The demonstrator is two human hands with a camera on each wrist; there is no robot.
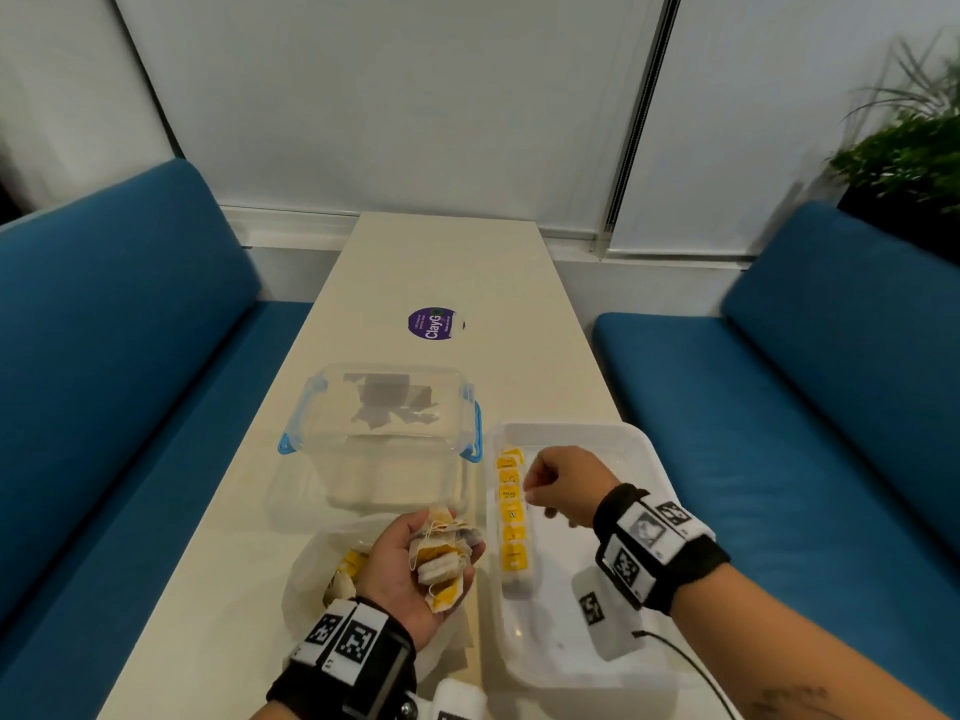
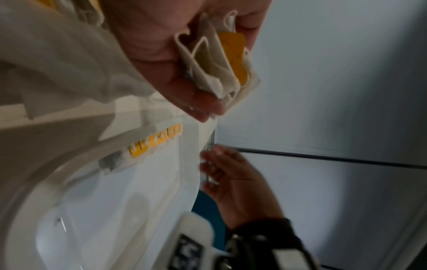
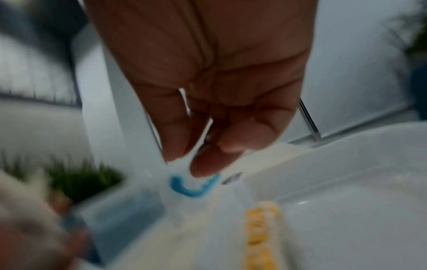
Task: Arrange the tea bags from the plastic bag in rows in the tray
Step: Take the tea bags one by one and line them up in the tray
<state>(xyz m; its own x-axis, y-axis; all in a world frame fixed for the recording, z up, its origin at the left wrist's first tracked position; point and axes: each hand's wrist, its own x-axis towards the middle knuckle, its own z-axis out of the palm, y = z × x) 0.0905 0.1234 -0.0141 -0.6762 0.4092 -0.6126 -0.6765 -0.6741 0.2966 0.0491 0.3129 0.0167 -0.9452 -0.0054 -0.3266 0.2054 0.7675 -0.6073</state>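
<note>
My left hand [image 1: 408,558] lies palm up over the plastic bag [image 1: 317,569] and grips a bunch of tea bags [image 1: 441,556] with yellow tags; the left wrist view shows the bunch [image 2: 219,60] folded in the fingers [image 2: 175,76]. More tea bags lie inside the plastic bag. A single row of tea bags [image 1: 511,517] runs along the left wall of the white tray [image 1: 641,449]. My right hand [image 1: 553,485] hovers over the tray just right of that row, fingers loosely curled and holding nothing. The right wrist view shows the right hand [image 3: 208,138] above the blurred row [image 3: 261,237].
A clear lidded container with blue clips [image 1: 384,433] stands on the table left of the tray, behind the plastic bag. A purple round sticker [image 1: 431,324] lies farther back. A white marker card [image 1: 597,610] rests in the tray's near part. Blue benches flank the table.
</note>
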